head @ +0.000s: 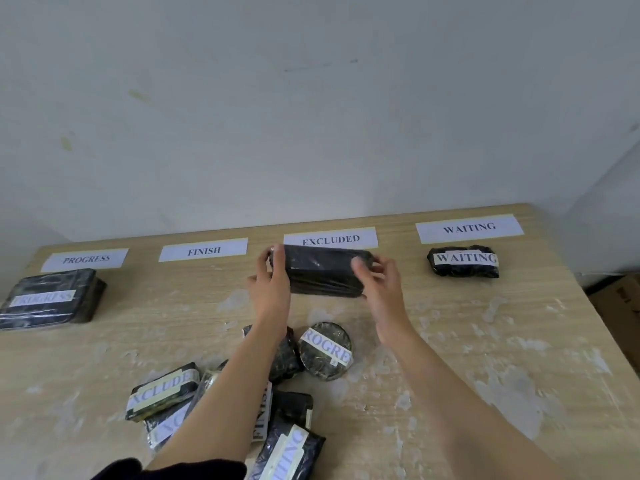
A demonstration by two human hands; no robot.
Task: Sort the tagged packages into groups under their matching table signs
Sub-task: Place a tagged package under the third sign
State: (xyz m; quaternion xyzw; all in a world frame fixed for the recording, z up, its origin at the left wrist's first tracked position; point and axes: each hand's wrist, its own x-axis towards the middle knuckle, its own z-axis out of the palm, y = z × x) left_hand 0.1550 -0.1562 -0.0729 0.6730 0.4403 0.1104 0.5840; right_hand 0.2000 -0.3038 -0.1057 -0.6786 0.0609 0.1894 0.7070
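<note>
A long black wrapped package (325, 271) lies just below the EXCLUDED sign (330, 239); its tag is not visible. My left hand (272, 278) grips its left end and my right hand (379, 277) grips its right end. Signs PROGRESS (85, 259), FINISH (203, 250) and WAITING (469, 227) line the table's far edge. A flat package tagged PROGRESS (50, 299) sits under its sign, and a package tagged WAITING (464, 260) under its own. Near me lies a pile: a round PROGRESS package (325, 351), an EXCLUDED package (162, 391), a FINISH package (263, 417) and others partly hidden by my left arm.
The wooden table (485, 358) stands against a white wall. Its right edge drops off beside a cardboard box (620, 299) on the floor. The strip under the FINISH sign holds no package.
</note>
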